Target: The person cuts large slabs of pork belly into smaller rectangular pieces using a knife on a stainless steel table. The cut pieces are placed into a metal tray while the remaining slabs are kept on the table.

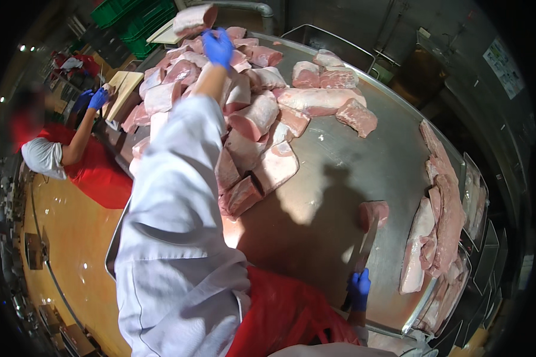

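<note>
My left hand [218, 47], in a blue glove, reaches to the far end of the metal table. Its fingers look apart, just below a thick cut of pale pink meat [194, 20] beside a white board; whether they touch it is hard to tell. Under that arm lies a heap of meat cuts [253, 116] with white fat. Near the front right, my right hand [358, 287], also gloved blue, is closed round the handle of a knife [366, 245]. The knife's blade points away from me, its tip at a small piece of meat [374, 213] on the table.
Long strips of meat [443, 202] lie along the metal table's [333, 160] right edge, with trays of meat [473, 196] beyond. At the left, a co-worker in a red apron [101, 169] works at a cutting board [122, 89]. Green crates [134, 24] stand behind.
</note>
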### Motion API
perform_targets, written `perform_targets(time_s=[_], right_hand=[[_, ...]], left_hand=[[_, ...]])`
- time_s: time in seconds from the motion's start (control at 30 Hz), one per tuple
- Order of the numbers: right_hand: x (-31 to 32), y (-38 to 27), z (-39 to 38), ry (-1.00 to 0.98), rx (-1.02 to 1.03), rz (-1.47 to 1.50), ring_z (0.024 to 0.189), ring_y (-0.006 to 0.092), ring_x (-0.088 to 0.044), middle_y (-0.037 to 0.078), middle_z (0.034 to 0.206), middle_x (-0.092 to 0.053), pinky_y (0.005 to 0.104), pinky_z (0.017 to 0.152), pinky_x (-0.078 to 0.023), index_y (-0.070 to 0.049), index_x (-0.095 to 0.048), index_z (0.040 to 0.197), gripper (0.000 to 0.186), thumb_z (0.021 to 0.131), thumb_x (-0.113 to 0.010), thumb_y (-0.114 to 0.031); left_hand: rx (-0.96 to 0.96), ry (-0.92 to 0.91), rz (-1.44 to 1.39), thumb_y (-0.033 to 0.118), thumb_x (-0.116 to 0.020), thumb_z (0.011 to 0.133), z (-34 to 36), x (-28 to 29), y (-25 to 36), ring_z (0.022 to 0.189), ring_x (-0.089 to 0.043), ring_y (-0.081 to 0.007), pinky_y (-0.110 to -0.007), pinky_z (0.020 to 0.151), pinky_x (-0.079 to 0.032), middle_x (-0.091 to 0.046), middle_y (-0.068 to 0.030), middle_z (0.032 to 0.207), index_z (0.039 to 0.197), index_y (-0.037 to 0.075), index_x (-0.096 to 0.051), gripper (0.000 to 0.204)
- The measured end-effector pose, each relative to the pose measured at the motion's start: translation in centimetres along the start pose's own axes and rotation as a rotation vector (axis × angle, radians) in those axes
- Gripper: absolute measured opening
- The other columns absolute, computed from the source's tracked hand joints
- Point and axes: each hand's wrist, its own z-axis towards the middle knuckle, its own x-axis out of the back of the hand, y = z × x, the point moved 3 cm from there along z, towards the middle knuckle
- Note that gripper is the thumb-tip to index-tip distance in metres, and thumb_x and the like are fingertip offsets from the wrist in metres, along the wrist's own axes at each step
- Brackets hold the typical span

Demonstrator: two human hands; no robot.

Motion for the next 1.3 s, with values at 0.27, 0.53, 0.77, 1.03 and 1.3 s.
perform_targets(time_s=[0.27, 0.53, 0.77, 1.03, 1.3], right_hand=[[7.1, -1.4, -10.5, 0.283, -0.424, 0.511, 0.048, 0.0135, -0.052, 0.007, 0.07, -0.058, 0.0292, 0.043, -0.043, -0.008, -0.048, 0.101, 0.007, 0.096, -0.048, -0.012], [14.2, 4.4, -17.1, 0.482, -0.353, 0.65, 0.053, 0.0101, -0.049, 0.003, 0.072, -0.051, 0.0251, 0.046, -0.039, -0.006, -0.045, 0.115, 0.017, 0.099, -0.047, -0.012], [14.5, 10.8, -13.2, 0.214, -0.221, 0.746, 0.058, 0.0099, -0.048, 0.004, 0.077, -0.052, 0.0235, 0.049, -0.041, -0.006, -0.046, 0.116, 0.02, 0.097, -0.048, -0.012], [16.7, 8.2, -7.5, -0.092, -0.035, 0.589, 0.049, 0.0101, -0.048, 0.005, 0.069, -0.053, 0.0231, 0.043, -0.039, -0.007, -0.044, 0.108, 0.015, 0.099, -0.052, -0.016], [16.5, 13.0, -8.4, 0.02, -0.146, 0.533, 0.051, 0.0096, -0.051, 0.005, 0.07, -0.061, 0.0263, 0.044, -0.042, -0.005, -0.048, 0.11, 0.018, 0.099, -0.053, -0.018]], left_hand=[[-0.319, -1.262, -0.361, 0.052, -0.079, 0.063, -51.3, -5.1, 28.9, 0.117, -0.052, -0.0429, -0.052, 0.102, -0.04, -0.05, -0.0254, 0.132, 0.135, 0.002, -0.046, 0.093], [0.04, -1.645, 0.318, 0.037, -0.074, 0.075, -59.8, -6.1, 37.8, 0.111, -0.063, -0.0309, -0.051, 0.092, -0.049, -0.063, -0.0133, 0.119, 0.125, 0.015, -0.059, 0.057], [0.872, -1.425, -0.993, 0.027, -0.068, 0.083, -58.6, 5.0, 26.1, 0.094, -0.066, -0.0254, -0.035, 0.083, -0.053, -0.07, -0.0101, 0.101, 0.104, 0.012, -0.07, 0.027], [1.41, -0.125, -0.917, 0.031, -0.056, 0.094, -46.4, 40.0, 15.4, 0.099, -0.066, -0.0252, -0.039, 0.088, -0.055, -0.068, -0.0093, 0.108, 0.112, 0.01, -0.063, 0.029], [0.672, -0.023, 0.513, 0.03, -0.069, 0.088, -46.1, 50.5, 4.7, 0.103, -0.063, -0.0289, -0.038, 0.092, -0.049, -0.061, -0.0216, 0.12, 0.129, -0.005, -0.049, 0.057]])
